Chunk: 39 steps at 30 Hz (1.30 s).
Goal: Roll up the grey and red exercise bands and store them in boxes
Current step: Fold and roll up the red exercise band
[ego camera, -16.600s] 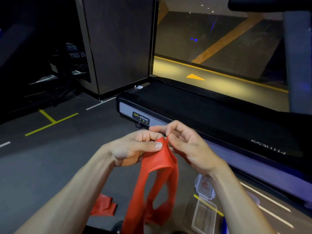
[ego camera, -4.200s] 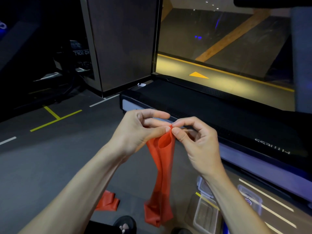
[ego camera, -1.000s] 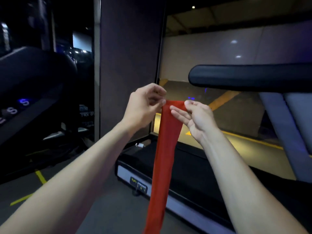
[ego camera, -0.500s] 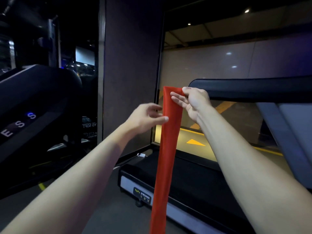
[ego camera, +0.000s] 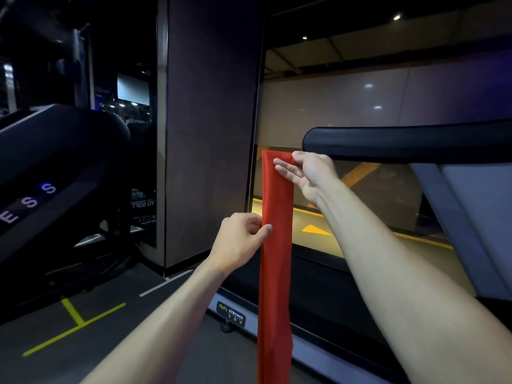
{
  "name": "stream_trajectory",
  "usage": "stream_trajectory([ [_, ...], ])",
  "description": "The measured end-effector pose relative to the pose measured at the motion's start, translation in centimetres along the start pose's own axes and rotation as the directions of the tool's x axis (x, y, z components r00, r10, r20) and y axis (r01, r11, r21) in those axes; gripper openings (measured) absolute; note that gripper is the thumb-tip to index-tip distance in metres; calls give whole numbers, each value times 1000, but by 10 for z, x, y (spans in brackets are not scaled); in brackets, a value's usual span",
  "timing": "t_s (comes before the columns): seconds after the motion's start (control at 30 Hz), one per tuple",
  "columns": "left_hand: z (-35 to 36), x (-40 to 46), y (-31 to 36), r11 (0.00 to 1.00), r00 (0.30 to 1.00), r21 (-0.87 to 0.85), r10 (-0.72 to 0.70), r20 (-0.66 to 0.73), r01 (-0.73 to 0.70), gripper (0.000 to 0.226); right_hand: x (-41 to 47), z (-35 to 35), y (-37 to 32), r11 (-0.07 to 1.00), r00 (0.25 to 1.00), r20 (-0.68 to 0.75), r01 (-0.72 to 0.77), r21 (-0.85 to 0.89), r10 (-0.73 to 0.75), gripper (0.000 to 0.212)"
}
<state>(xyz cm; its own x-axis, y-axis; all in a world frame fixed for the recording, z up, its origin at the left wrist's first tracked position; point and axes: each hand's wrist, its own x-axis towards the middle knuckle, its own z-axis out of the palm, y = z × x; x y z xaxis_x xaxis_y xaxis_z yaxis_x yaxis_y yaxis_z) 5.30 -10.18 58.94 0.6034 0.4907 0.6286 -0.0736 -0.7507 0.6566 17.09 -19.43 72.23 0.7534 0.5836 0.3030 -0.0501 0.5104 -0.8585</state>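
Gym treadmill behind; both hands apparently pinch hanging red band.

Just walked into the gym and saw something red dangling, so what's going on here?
A person is holding a red exercise band up so it hangs straight down in front of a treadmill. The right hand holds its top end, fingers fairly straight with the thumb over the edge, and the left hand pinches its left edge lower down. It is flattened, not yet rolled.
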Motion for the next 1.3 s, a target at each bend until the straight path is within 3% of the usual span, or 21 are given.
stream_trajectory([
  [0.2,18,-23,-12,995,999,-99,-29,-20,27,11,-9,-2,-4,1000,1000,1,3,10,-3,10],
  [0.3,24,-32,-18,998,1000,-58,-16,-25,14,17,-13,-3,-8,999,1000,-5,11,34,-10,9],
  [0.53,29,-42,-36,998,997,-9,-61,42,62,4,-17,-4,-18,999,1000,1,27,46,-27,8],
  [0.7,25,-35,-46,983,999,176,-43,-18,46,2,-16,-9,-13,998,999,-30,43,55,-41,9],
  [0.83,21,-28,-50,957,998,284,-61,35,49,12,-14,-14,-8,994,996,-64,66,83,-60,8],
  [0.93,20,-27,-55,972,992,203,-123,24,116,9,-13,-16,-5,994,996,-72,62,88,-56,9],
  [1.07,29,-40,-57,974,975,-51,-222,3,222,8,-13,-18,0,992,997,-59,55,117,-48,8],
  [1.3,51,-65,-69,924,942,-226,-331,-64,309,6,-15,-16,5,989,998,-45,49,139,-43,7],
])
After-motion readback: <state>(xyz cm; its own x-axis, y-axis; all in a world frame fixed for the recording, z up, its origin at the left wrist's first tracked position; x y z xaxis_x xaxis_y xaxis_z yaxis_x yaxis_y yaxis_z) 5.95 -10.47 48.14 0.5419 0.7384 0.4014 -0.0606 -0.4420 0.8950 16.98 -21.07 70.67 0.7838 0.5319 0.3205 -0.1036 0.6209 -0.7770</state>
